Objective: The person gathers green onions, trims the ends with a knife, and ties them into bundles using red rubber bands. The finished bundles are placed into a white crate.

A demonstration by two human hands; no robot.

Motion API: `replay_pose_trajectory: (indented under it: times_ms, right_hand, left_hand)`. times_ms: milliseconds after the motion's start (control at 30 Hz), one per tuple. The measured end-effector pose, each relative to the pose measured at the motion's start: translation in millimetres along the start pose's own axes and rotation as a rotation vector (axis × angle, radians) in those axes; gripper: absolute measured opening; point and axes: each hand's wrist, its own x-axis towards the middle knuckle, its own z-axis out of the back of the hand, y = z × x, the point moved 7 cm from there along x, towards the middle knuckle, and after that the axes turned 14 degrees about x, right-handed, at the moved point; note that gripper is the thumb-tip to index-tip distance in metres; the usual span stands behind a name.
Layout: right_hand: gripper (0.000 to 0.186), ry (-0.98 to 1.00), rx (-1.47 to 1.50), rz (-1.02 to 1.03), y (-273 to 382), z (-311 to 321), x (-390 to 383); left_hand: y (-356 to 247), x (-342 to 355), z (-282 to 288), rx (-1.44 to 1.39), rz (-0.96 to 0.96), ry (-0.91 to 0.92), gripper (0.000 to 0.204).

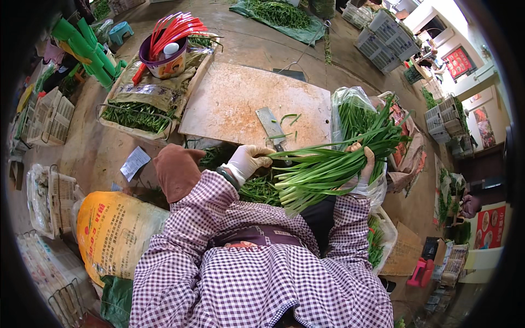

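The right hand [365,162] is wrapped around a bunch of long green leaves [322,170] in front of the person, and the gloved left hand [247,163] pinches thin strands [284,155] at its left side, fingertips together. Just beyond I see a cleaver [268,121] on a stained board [235,98], bagged greens [354,116] to the right, a bucket [169,68] farther left.

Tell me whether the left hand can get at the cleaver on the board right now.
Probably yes: the cleaver lies near the left hand, handle end closest. The fingers seem to pinch leaves of the green bunch, though, and would likely have to release them first.
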Motion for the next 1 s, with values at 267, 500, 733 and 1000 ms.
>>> replay_pose_trajectory:
  times_ms: [267,500,733,1000]
  right_hand:
    - [0.036,0.176,0.046,-0.129,-12.8,-30.2,-3.0]
    - [0.043,0.188,0.020,-0.074,-7.0,-25.7,9.4]
    - [0.044,0.187,0.030,-0.103,-12.3,-28.9,7.6]
    - [0.044,0.163,0.033,-0.101,-17.5,-31.3,4.1]
  left_hand:
    - [17.3,-4.9,-14.6,0.047,0.004,0.243,0.022]
    - [3.2,-4.6,-14.8,0.169,-0.063,0.064,0.016]
    - [13.2,-3.0,-12.1,-0.034,-0.122,-0.016,0.018]
    - [25.6,-2.4,-16.5,-0.290,-0.030,0.006,0.013]
